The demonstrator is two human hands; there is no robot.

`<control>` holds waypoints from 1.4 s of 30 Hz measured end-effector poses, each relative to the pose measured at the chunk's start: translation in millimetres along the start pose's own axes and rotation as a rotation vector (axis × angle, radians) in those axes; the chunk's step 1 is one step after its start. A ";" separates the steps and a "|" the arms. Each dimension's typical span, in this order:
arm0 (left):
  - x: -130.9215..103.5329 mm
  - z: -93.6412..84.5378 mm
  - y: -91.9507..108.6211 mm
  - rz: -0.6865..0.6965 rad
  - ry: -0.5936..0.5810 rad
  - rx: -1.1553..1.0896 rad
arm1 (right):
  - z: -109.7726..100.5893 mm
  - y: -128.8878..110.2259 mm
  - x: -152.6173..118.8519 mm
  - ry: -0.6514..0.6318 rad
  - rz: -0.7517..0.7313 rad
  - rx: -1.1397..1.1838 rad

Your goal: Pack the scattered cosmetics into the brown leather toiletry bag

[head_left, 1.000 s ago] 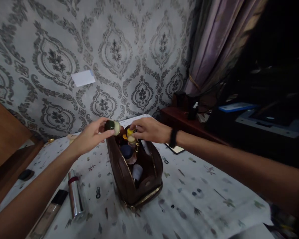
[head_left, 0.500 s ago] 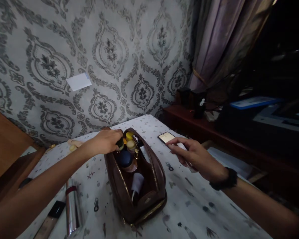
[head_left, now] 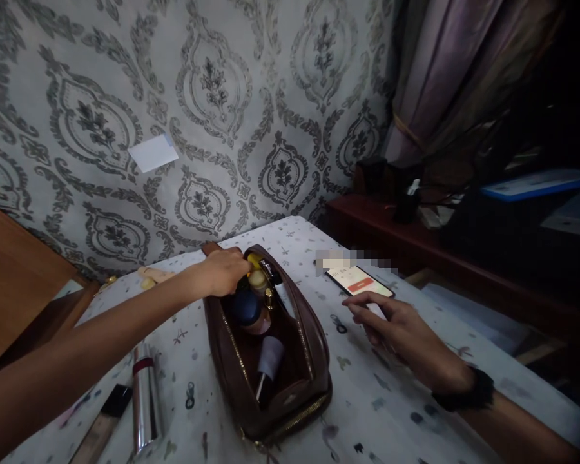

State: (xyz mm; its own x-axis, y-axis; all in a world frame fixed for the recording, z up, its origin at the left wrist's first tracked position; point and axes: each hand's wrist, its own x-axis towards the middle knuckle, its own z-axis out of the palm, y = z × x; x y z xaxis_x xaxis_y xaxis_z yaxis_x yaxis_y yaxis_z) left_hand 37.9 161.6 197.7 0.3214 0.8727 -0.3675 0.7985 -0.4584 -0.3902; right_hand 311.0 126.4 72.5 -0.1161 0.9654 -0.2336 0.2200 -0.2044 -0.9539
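An unzipped brown makeup bag (head_left: 319,351) lies in the middle of the cloth. My left hand (head_left: 227,270) is closed at the far left of its opening, with the fingertips hidden. Inside the bag are a dark-lidded jar (head_left: 245,308), a pale-capped jar (head_left: 258,280), a yellow item (head_left: 254,260), a white tube (head_left: 284,299) and a small bottle with a lilac cap (head_left: 271,356). To the right of the bag, my right hand (head_left: 391,328) is closed on a slim white item (head_left: 377,310), mostly covered by the fingers. Just beyond that hand lies a lit phone (head_left: 360,280).
A silver tube (head_left: 145,403) and a black-capped foundation bottle (head_left: 104,419) lie front left on the patterned cloth (head_left: 193,361). A beige item (head_left: 154,277) is near the wall. A dark red shelf (head_left: 377,222) and an open drawer (head_left: 478,316) border the right side.
My right hand has shifted right and down in view, so more of the phone shows. My left hand has moved slightly right over the bag. The view has turned a little.
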 end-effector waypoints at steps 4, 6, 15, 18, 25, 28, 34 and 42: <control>7.5 0.2 6.6 0.017 -0.021 0.030 | -0.5 13.4 3.1 0.016 0.008 0.007; 11.5 2.9 7.0 0.033 -0.030 0.023 | -1.4 19.0 3.9 0.025 -0.004 0.018; 21.5 21.5 4.1 0.037 -0.048 -0.019 | -1.9 27.3 -2.0 0.013 0.044 0.072; 23.7 29.4 2.8 0.050 -0.044 -0.036 | -1.4 28.9 -1.4 0.016 0.063 0.083; 23.6 35.4 1.0 0.030 -0.064 -0.118 | -0.7 24.5 -2.4 0.025 0.069 0.084; 21.9 33.1 1.2 0.031 -0.071 -0.128 | -1.4 24.2 -3.7 0.020 0.051 0.084; 21.3 29.4 3.4 0.004 -0.063 -0.106 | -3.0 33.8 1.0 0.005 0.039 0.107; 21.6 23.7 5.0 -0.039 -0.090 -0.132 | -5.8 32.0 0.2 -0.003 0.048 0.092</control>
State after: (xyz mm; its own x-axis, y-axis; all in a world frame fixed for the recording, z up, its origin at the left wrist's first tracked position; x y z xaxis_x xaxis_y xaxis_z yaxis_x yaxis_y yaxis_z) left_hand 36.8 174.2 167.8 0.2466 0.8683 -0.4305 0.8714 -0.3931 -0.2936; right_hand 323.6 121.0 43.0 -0.1106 0.9535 -0.2803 0.1356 -0.2650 -0.9547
